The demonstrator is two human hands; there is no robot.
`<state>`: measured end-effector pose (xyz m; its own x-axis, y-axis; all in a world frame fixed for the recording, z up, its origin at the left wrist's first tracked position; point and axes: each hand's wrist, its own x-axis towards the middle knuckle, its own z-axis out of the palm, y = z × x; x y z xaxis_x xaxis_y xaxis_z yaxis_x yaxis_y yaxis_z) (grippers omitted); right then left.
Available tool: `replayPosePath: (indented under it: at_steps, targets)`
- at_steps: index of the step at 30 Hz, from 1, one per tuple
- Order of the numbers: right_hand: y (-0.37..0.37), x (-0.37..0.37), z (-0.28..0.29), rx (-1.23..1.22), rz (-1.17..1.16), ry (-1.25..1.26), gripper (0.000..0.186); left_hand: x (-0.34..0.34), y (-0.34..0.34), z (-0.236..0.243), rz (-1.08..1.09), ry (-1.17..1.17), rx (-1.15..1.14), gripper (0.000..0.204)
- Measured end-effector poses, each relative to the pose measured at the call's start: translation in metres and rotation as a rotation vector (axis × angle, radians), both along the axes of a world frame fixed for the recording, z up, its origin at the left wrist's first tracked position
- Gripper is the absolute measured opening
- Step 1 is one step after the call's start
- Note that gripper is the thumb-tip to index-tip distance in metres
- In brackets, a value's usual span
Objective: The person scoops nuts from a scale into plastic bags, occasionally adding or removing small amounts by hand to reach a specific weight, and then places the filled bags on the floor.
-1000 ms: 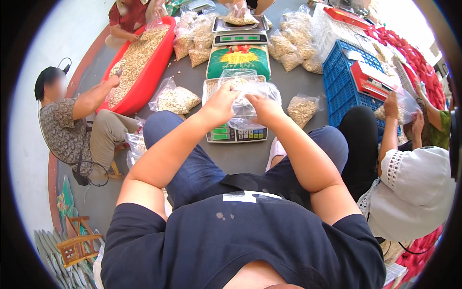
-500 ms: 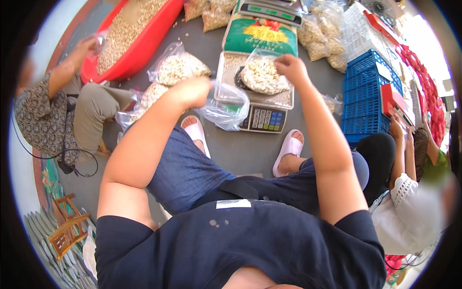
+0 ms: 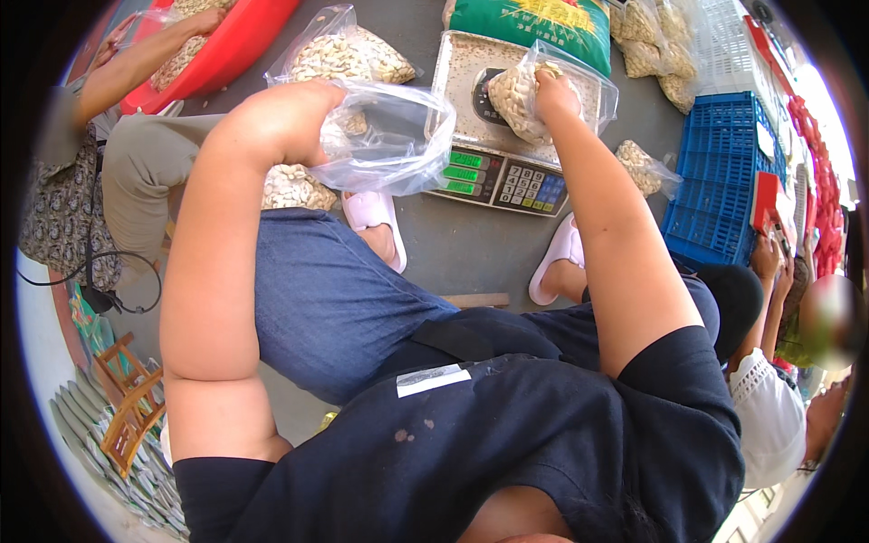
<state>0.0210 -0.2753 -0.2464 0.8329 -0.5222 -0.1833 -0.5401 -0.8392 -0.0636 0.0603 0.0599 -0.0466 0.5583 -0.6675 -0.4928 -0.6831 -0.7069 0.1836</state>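
Observation:
My left hand (image 3: 303, 113) is closed on the rim of a clear plastic bag (image 3: 398, 136), whose wide mouth spreads to the right; no contents show in it. A clear bag of pale, flat, bean-like pieces (image 3: 514, 104) rests tilted on the pan of a digital weighing scale (image 3: 460, 86). My right hand (image 3: 554, 95) reaches into its mouth, fingers curled over the pieces, a few pale ones showing at the fingertips. Lit green displays and a keypad (image 3: 529, 181) face me on the scale's front. Behind my left hand stands another filled bag (image 3: 335, 56).
A red tub (image 3: 244, 54) of similar pieces is at the far left, with a co-worker's hand (image 3: 204, 20) in it. A green sack (image 3: 534, 25) lies behind the scale. Blue crates (image 3: 720, 181) stand at right, near filled bags (image 3: 656, 41) and another person's hands (image 3: 769, 258).
My left hand has moved left with the clear bag, which is spread wider. My right hand has gone into the bag on the scale, which now tilts. The view has shifted.

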Motion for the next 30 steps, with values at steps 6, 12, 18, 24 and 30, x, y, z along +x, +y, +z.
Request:
replayPosePath:
  at_steps: [6, 12, 18, 24, 30]
  targets:
    - [-0.013, -0.004, 0.016, 0.108, -0.017, -0.072, 0.034, -0.009, -0.027, -0.01, -0.031, 0.047, 0.176, 0.059]
    - [-0.02, -0.016, 0.053, 0.25, -0.058, -0.24, 0.023, -0.03, -0.065, -0.004, 0.073, 0.342, 0.194, 0.054]
    - [0.0, -0.04, 0.119, 0.615, -0.222, -0.475, 0.016, -0.057, -0.097, -0.069, -0.165, 0.185, 0.073, 0.048]
    - [0.076, -0.1, 0.141, 1.034, -0.07, -0.53, 0.016, -0.082, -0.112, -0.049, 0.039, 0.306, -0.229, 0.056]
    - [0.115, -0.119, 0.103, 1.048, -0.316, -0.58, 0.008, -0.097, -0.115, -0.043, 0.197, 0.605, -0.512, 0.063]
